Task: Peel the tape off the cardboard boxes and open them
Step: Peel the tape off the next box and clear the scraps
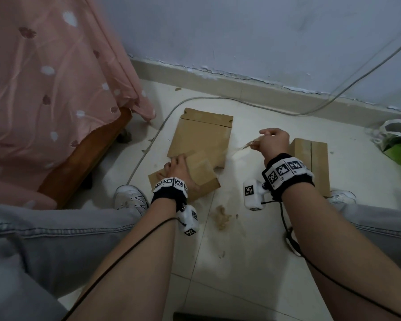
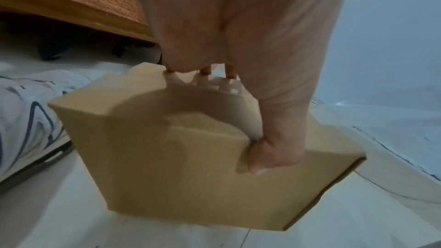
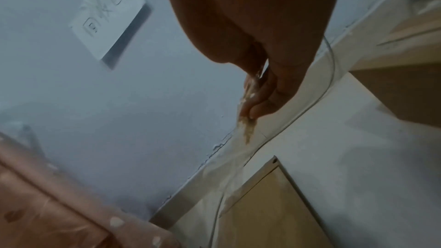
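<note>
A small brown cardboard box (image 1: 202, 174) (image 2: 167, 157) sits on the tiled floor in front of me. My left hand (image 1: 177, 165) (image 2: 238, 82) grips it from above, thumb on the near side and fingers over the far edge. My right hand (image 1: 272, 142) (image 3: 257, 97) is raised to the right of it and pinches a strip of clear tape (image 1: 240, 148) (image 3: 245, 131) that stretches back down toward the box. A flattened, opened box (image 1: 202, 133) (image 3: 267, 210) lies just behind. Another taped box (image 1: 310, 163) stands at the right.
A bed with a pink spotted cover (image 1: 44, 77) and a wooden frame (image 1: 83, 158) stands at the left. A white cable (image 1: 241, 103) runs along the floor by the wall. A green bag (image 1: 398, 144) lies at the far right. A wad of peeled tape (image 1: 221, 216) sits between my knees.
</note>
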`<state>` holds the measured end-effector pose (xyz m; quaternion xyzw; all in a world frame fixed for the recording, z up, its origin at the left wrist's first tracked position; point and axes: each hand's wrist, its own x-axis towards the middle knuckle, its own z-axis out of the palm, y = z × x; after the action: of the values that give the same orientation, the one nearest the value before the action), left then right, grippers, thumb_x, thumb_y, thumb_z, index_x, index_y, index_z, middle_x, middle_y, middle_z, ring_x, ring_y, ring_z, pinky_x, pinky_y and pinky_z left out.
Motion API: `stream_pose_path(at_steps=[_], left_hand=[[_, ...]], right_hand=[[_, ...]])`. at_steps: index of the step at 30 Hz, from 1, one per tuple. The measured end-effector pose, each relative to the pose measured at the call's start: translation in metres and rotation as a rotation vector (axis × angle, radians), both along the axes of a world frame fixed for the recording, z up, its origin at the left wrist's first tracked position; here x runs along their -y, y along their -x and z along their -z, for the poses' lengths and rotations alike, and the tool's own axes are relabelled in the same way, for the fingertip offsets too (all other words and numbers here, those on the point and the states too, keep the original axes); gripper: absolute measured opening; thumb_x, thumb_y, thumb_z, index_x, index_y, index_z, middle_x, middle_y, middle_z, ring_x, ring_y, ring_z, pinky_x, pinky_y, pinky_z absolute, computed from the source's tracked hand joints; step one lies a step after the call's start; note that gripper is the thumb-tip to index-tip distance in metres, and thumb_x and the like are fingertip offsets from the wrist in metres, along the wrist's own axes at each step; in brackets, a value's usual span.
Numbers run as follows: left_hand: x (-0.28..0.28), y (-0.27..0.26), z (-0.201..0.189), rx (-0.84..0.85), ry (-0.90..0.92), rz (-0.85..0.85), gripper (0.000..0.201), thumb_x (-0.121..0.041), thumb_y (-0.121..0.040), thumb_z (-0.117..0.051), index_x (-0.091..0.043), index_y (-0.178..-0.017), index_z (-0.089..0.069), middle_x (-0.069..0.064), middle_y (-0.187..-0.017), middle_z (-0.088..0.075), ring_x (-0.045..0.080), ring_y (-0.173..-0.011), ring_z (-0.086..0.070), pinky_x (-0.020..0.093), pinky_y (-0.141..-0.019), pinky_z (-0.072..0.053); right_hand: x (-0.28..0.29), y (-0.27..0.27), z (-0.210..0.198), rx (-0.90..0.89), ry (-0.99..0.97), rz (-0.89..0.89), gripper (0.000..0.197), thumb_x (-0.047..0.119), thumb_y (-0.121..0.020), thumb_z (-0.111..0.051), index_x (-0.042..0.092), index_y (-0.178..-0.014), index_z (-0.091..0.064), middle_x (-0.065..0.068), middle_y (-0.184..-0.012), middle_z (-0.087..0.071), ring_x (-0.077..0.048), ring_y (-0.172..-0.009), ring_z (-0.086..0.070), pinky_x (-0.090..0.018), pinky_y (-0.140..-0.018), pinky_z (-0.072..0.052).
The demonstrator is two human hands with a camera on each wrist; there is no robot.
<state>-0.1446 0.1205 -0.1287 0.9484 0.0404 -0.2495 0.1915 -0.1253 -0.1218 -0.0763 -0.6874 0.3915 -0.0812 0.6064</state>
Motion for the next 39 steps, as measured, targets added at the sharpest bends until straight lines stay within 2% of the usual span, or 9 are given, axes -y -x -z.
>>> stream_pose_path(at_steps=[4,8,12,16,24,27,28,32,39], left_hand=[[-0.003,-0.005,-0.007,0.057,0.15,-0.042,0.118,-0.03,-0.052,-0.092,-0.022,-0.144,-0.019,0.004,-0.146,-0.026,0.035,-0.134,-0.033,0.053,-0.104,-0.04],[-0.006,-0.004,-0.012,0.067,0.31,-0.036,0.132,-0.022,-0.055,-0.092,-0.035,-0.152,-0.004,0.003,-0.151,-0.016,0.034,-0.135,-0.034,0.05,-0.108,-0.041],[-0.012,0.003,-0.008,0.028,0.375,-0.012,0.121,-0.015,-0.058,-0.089,-0.029,-0.152,-0.014,0.005,-0.154,-0.019,0.027,-0.137,-0.033,0.035,-0.103,-0.038],[-0.014,0.006,-0.004,0.035,0.4,-0.023,0.118,-0.015,-0.056,-0.091,-0.028,-0.148,-0.018,0.004,-0.15,-0.025,0.024,-0.133,-0.037,0.03,-0.099,-0.039],[-0.02,0.013,0.004,0.043,0.462,-0.075,0.121,-0.017,-0.052,-0.092,-0.031,-0.147,-0.019,0.003,-0.146,-0.027,0.023,-0.131,-0.037,0.036,-0.107,-0.041],[-0.02,0.017,0.007,0.048,0.466,-0.087,0.12,-0.018,-0.052,-0.092,-0.031,-0.146,-0.018,0.001,-0.144,-0.028,0.022,-0.127,-0.04,0.032,-0.101,-0.042],[-0.02,0.018,0.009,0.051,0.476,-0.094,0.12,-0.017,-0.053,-0.092,-0.031,-0.146,-0.018,0.001,-0.143,-0.028,0.021,-0.125,-0.04,0.029,-0.098,-0.042],[-0.017,0.018,0.011,0.066,0.495,-0.112,0.119,-0.018,-0.052,-0.092,-0.031,-0.145,-0.019,-0.001,-0.141,-0.029,0.02,-0.124,-0.041,0.027,-0.096,-0.042],[-0.047,0.026,0.019,-0.001,0.485,-0.251,0.128,-0.029,-0.045,-0.091,-0.038,-0.144,-0.011,0.002,-0.146,-0.028,0.025,-0.131,-0.04,0.047,-0.101,-0.049]], right_hand=[[-0.004,0.0,-0.008,0.016,-0.047,0.109,0.029,-0.005,-0.092,-0.036,0.005,-0.095,-0.063,-0.021,-0.098,-0.067,-0.021,-0.056,-0.065,-0.03,-0.065,-0.061],[-0.003,-0.004,-0.023,0.078,-0.121,0.171,0.027,-0.002,-0.096,-0.035,0.002,-0.098,-0.061,-0.018,-0.086,-0.065,-0.021,-0.059,-0.065,-0.031,-0.068,-0.061],[-0.001,-0.001,-0.027,0.136,-0.247,0.184,0.022,-0.008,-0.094,-0.037,-0.006,-0.1,-0.059,-0.026,-0.082,-0.064,-0.034,-0.068,-0.07,-0.04,-0.071,-0.061],[-0.01,0.002,-0.022,0.142,-0.175,0.202,0.026,-0.001,-0.097,-0.035,-0.001,-0.101,-0.061,-0.023,-0.088,-0.067,-0.03,-0.071,-0.073,-0.035,-0.068,-0.062],[-0.018,-0.004,-0.026,0.177,-0.201,0.239,0.032,-0.004,-0.093,-0.031,0.003,-0.098,-0.062,-0.026,-0.104,-0.066,-0.034,-0.08,-0.071,-0.033,-0.065,-0.061],[-0.009,-0.005,-0.021,0.149,-0.344,0.2,0.032,-0.005,-0.096,-0.036,-0.003,-0.118,-0.059,-0.026,-0.117,-0.063,-0.034,-0.093,-0.068,-0.037,-0.079,-0.058],[-0.008,-0.005,-0.021,0.142,-0.354,0.207,0.032,-0.007,-0.095,-0.038,-0.003,-0.119,-0.059,-0.024,-0.114,-0.063,-0.03,-0.086,-0.067,-0.037,-0.082,-0.058],[-0.012,-0.007,-0.026,0.191,-0.24,0.345,0.028,0.001,-0.098,-0.036,0.005,-0.095,-0.063,-0.014,-0.088,-0.065,-0.025,-0.07,-0.065,-0.027,-0.064,-0.06],[0.051,-0.025,-0.068,0.354,-0.076,0.453,0.028,0.001,-0.097,-0.034,0.012,-0.083,-0.056,-0.009,-0.08,-0.062,-0.018,-0.064,-0.065,-0.026,-0.067,-0.06]])
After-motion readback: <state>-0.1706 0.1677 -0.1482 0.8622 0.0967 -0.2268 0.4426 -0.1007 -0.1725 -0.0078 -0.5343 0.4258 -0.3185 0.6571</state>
